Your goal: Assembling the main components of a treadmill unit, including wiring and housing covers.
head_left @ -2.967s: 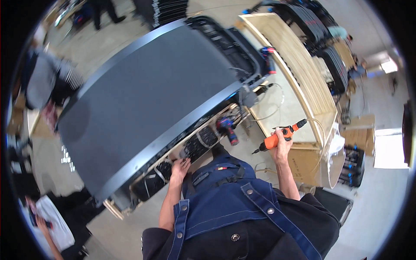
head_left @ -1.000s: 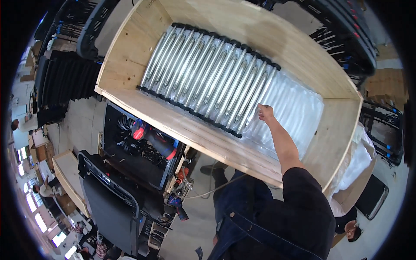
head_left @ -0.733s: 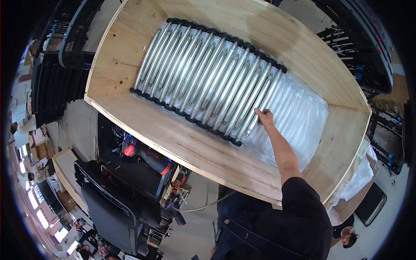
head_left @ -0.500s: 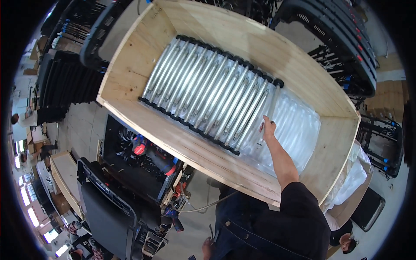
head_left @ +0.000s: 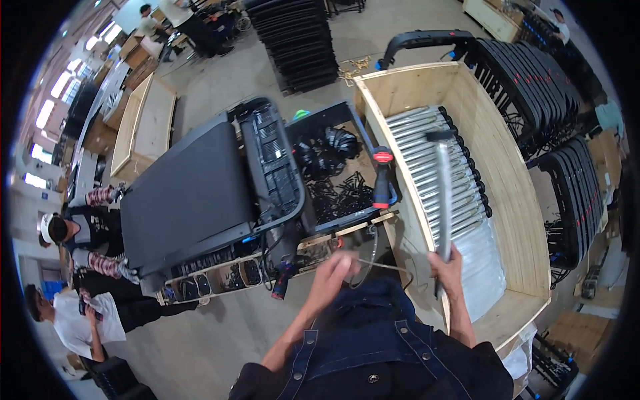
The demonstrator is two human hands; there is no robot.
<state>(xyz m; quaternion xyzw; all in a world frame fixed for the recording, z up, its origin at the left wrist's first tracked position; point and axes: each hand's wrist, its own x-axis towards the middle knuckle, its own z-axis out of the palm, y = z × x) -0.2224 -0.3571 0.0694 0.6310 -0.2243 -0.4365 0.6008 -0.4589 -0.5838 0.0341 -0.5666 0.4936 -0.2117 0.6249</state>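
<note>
My right hand (head_left: 450,267) grips a long silver metal tube (head_left: 444,193) near its lower end. The tube stands almost upright over the near wall of the wooden crate (head_left: 427,243), with a black cap at its top. Inside the crate lies a row of similar silver tubes (head_left: 420,153) with black round ends, and beside them clear plastic wrap (head_left: 473,273). My left hand (head_left: 335,272) is raised in front of my body, near a thin cable or hose (head_left: 387,267). Motion smears its fingers, so whether it holds anything is unclear.
A black tray (head_left: 350,213) of small black parts has a red-and-black power tool (head_left: 382,177) at its edge. Left of it stands a large dark padded frame (head_left: 190,183). Two people (head_left: 87,327) work at the left. Stacked black frames (head_left: 533,87) stand beyond the crate.
My right hand has lifted the tube from inside the crate to above its near wall. My view has turned left, and my left hand has come up from low beside my body.
</note>
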